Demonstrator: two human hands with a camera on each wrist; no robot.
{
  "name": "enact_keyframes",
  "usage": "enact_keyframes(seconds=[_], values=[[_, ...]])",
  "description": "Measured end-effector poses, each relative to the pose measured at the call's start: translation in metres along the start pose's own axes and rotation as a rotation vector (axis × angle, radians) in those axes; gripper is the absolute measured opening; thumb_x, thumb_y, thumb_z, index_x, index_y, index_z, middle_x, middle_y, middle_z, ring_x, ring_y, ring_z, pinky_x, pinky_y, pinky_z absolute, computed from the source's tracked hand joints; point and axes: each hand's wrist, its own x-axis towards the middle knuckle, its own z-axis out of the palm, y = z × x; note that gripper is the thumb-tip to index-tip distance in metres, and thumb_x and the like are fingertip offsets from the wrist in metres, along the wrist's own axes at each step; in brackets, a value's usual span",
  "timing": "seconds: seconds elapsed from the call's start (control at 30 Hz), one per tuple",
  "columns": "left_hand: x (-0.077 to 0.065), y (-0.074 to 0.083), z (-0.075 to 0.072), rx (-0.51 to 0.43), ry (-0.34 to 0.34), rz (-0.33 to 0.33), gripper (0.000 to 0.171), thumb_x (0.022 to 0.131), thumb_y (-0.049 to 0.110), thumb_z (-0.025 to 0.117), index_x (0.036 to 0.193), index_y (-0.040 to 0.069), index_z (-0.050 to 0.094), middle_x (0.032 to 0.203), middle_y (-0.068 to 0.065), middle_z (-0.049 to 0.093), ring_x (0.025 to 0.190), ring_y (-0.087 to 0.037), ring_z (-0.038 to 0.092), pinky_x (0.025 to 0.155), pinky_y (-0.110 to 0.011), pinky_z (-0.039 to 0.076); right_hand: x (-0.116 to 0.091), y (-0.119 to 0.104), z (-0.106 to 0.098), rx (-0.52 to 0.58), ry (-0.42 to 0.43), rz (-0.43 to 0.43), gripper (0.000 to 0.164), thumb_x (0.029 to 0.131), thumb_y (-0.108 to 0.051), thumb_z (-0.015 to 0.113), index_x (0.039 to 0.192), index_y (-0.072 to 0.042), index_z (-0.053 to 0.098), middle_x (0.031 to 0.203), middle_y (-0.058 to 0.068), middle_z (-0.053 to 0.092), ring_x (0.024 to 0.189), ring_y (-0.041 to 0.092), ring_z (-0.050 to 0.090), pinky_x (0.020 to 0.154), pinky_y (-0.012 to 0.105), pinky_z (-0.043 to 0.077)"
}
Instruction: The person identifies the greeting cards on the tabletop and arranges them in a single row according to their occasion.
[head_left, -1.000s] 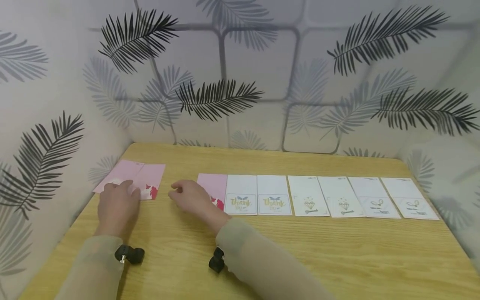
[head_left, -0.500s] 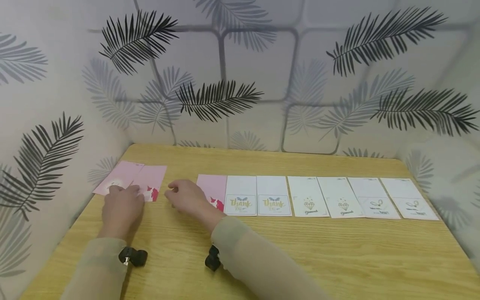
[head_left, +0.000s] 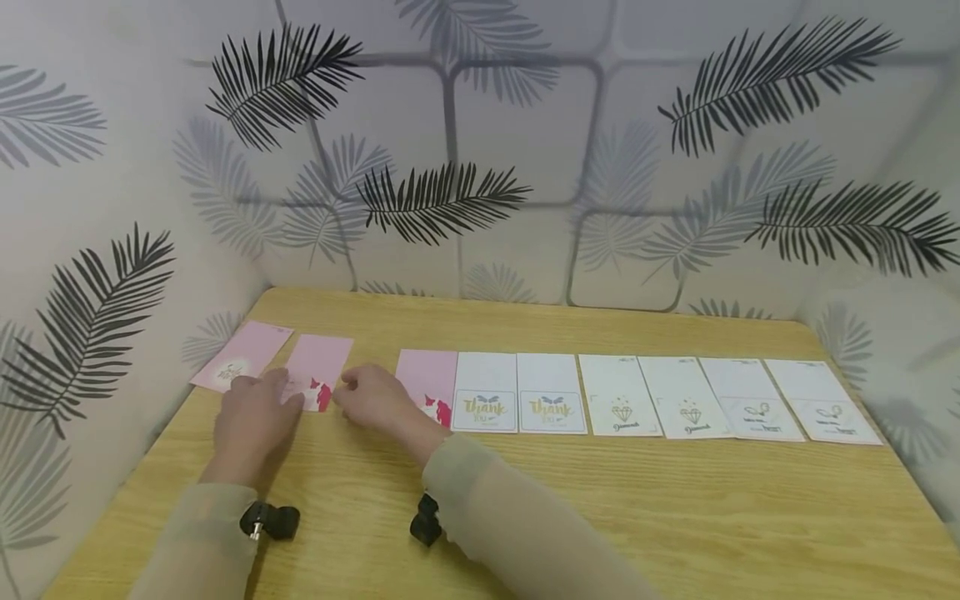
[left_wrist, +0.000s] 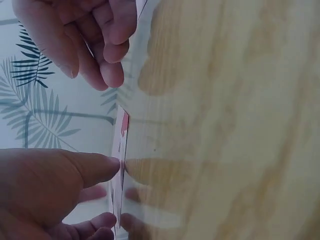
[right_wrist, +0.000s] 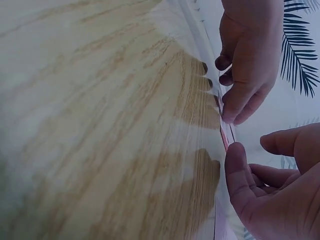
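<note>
In the head view, my left hand (head_left: pixel 255 421) rests its fingertips on the lower part of a pink card (head_left: pixel 321 358) with a red print at its corner. In the left wrist view, the thumb and fingers press on this card's face (left_wrist: pixel 123 125). My right hand (head_left: pixel 382 408) is just to the right of it, fingers loosely bent and holding nothing. Whether its fingertips touch the card's edge I cannot tell. A slanted pink card (head_left: pixel 243 354) lies to the left. Another pink card (head_left: pixel 427 371) is partly covered by my right hand.
Rightward in the row follow two white "thank you" cards (head_left: pixel 486 375), two diamond cards (head_left: pixel 618 387) and two cards with a looped print (head_left: pixel 753 392). They lie flat on a wooden table (head_left: pixel 600 517). A leaf-patterned wall covering (head_left: pixel 517 250) encloses the back and sides.
My left hand has slid the pink card rightward and slightly toward me, so a gap now parts it from the leftmost card. My right hand has moved only slightly.
</note>
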Motion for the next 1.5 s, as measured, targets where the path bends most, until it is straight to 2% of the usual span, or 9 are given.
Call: enact_keyframes(seconds=[0.07, 0.2, 0.27, 0.4, 0.5, 0.73, 0.9, 1.23, 1.5], values=[[-0.001, 0.001, -0.001, -0.018, 0.005, -0.034, 0.065, 0.107, 0.033, 0.059, 0.151, -0.013, 0.05, 0.139, -0.047, 0.046, 0.127, -0.067, 0.047, 0.098, -0.077, 0.045, 0.0, 0.001, 0.001, -0.004, -0.012, -0.011, 0.038, 0.11, -0.023, 0.065, 0.142, -0.004, 0.072, 0.098, -0.001, 0.076, 0.087, 0.008, 0.065, 0.099, 0.031, 0.053], [-0.001, 0.004, -0.003, -0.029, 0.002, -0.093, 0.071, 0.106, 0.04, 0.061, 0.144, -0.019, 0.049, 0.134, -0.046, 0.047, 0.125, -0.065, 0.048, 0.098, -0.075, 0.046, 0.009, 0.01, 0.01, -0.003, -0.02, -0.039, 0.025, 0.109, -0.022, 0.064, 0.108, 0.002, 0.072, 0.079, 0.001, 0.068, 0.074, 0.012, 0.058, 0.077, 0.031, 0.048], [-0.002, 0.006, -0.004, -0.027, -0.003, -0.103, 0.071, 0.106, 0.041, 0.062, 0.143, -0.019, 0.05, 0.133, -0.046, 0.048, 0.123, -0.064, 0.049, 0.099, -0.074, 0.046, 0.009, 0.009, 0.011, 0.036, -0.032, -0.016, 0.025, 0.109, -0.021, 0.066, 0.104, 0.002, 0.072, 0.081, 0.002, 0.071, 0.074, 0.011, 0.062, 0.077, 0.031, 0.048], [-0.004, 0.01, -0.009, -0.023, -0.01, -0.106, 0.068, 0.106, 0.041, 0.063, 0.138, -0.019, 0.054, 0.129, -0.045, 0.052, 0.119, -0.063, 0.053, 0.094, -0.072, 0.048, -0.001, -0.001, 0.007, 0.176, -0.062, 0.074, 0.031, 0.108, -0.017, 0.069, 0.129, 0.005, 0.073, 0.109, 0.01, 0.08, 0.088, 0.015, 0.078, 0.102, 0.034, 0.056], [-0.006, 0.013, -0.013, -0.018, -0.019, -0.104, 0.064, 0.105, 0.04, 0.064, 0.131, -0.018, 0.058, 0.124, -0.043, 0.056, 0.114, -0.062, 0.057, 0.089, -0.069, 0.049, 0.0, -0.002, 0.008, 0.261, -0.06, 0.132, 0.049, 0.108, -0.017, 0.071, 0.153, 0.001, 0.062, 0.121, 0.012, 0.079, 0.096, 0.021, 0.081, 0.116, 0.043, 0.05], [-0.006, 0.019, -0.021, 0.014, -0.042, -0.1, 0.058, 0.103, 0.038, 0.066, 0.119, -0.017, 0.062, 0.114, -0.04, 0.063, 0.099, -0.054, 0.064, 0.081, -0.064, 0.051, 0.005, -0.002, 0.007, 0.351, -0.073, 0.155, 0.044, 0.108, -0.011, 0.07, 0.148, 0.006, 0.063, 0.099, 0.012, 0.079, 0.093, 0.027, 0.081, 0.109, 0.043, 0.055], [-0.003, 0.021, -0.025, 0.021, -0.084, -0.118, 0.055, 0.104, 0.038, 0.067, 0.117, -0.015, 0.063, 0.109, -0.033, 0.068, 0.093, -0.047, 0.065, 0.079, -0.062, 0.052, 0.007, -0.004, 0.008, 0.424, -0.087, 0.171, 0.041, 0.108, -0.007, 0.068, 0.146, 0.009, 0.063, 0.1, 0.014, 0.076, 0.097, 0.029, 0.08, 0.099, 0.041, 0.061], [0.003, 0.019, -0.025, 0.057, -0.149, -0.15, 0.056, 0.103, 0.041, 0.068, 0.121, -0.012, 0.064, 0.119, -0.033, 0.069, 0.112, -0.055, 0.065, 0.093, -0.073, 0.046, 0.007, 0.0, 0.007, 0.39, -0.114, 0.148, 0.045, 0.108, -0.009, 0.07, 0.149, 0.008, 0.062, 0.113, 0.013, 0.076, 0.102, 0.027, 0.079, 0.101, 0.041, 0.06], [0.007, 0.016, -0.022, 0.03, -0.17, -0.184, 0.056, 0.102, 0.04, 0.071, 0.12, -0.012, 0.065, 0.119, -0.032, 0.07, 0.111, -0.055, 0.065, 0.093, -0.072, 0.046, 0.008, 0.003, 0.009, 0.382, -0.125, 0.13, 0.046, 0.108, -0.01, 0.07, 0.15, 0.008, 0.061, 0.11, 0.012, 0.077, 0.102, 0.026, 0.079, 0.098, 0.038, 0.061]])
